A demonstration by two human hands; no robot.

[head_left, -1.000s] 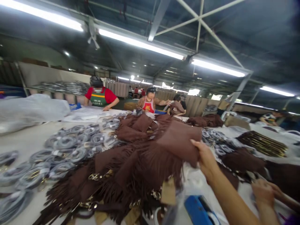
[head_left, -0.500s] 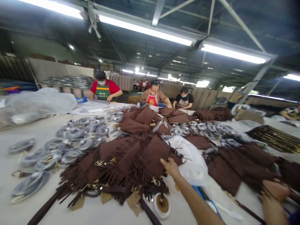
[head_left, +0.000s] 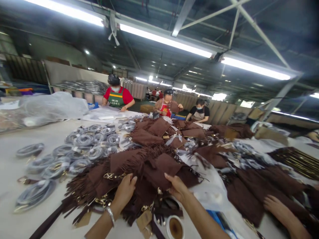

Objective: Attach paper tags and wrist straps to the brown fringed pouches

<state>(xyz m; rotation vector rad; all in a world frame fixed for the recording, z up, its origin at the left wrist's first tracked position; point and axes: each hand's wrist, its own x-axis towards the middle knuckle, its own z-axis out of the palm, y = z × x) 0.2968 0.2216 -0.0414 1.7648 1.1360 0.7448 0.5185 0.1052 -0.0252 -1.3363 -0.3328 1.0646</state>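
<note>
A pile of brown fringed suede bags (head_left: pixel 99 181) lies in front of me, with gold clips and card tags at its near edge. My left hand (head_left: pixel 126 191), a silver bangle on its wrist, is closed on the near edge of a fringed bag, its thumb on top. My right hand (head_left: pixel 177 188) grips the same pile further right, its thumb on the brown fringed bag (head_left: pixel 164 167) and its other fingers hidden below. Just nearer than my right hand are dark straps (head_left: pixel 167 212) and a round white tub (head_left: pixel 175 227) with brown contents.
Coiled, wrapped straps (head_left: pixel 84 140) cover the table's left side. Beyond is another heap of brown bags (head_left: pixel 159 127). White plastic (head_left: pixel 209 187) lies right of my right arm. A co-worker's hand (head_left: pixel 277 207) rests by brown bags at right. Three co-workers stand across the table.
My left hand has come into view onto the pile. My right hand has shifted slightly left and down. Across the table, the middle co-worker has raised a brown piece. The co-worker's hand at right has moved left.
</note>
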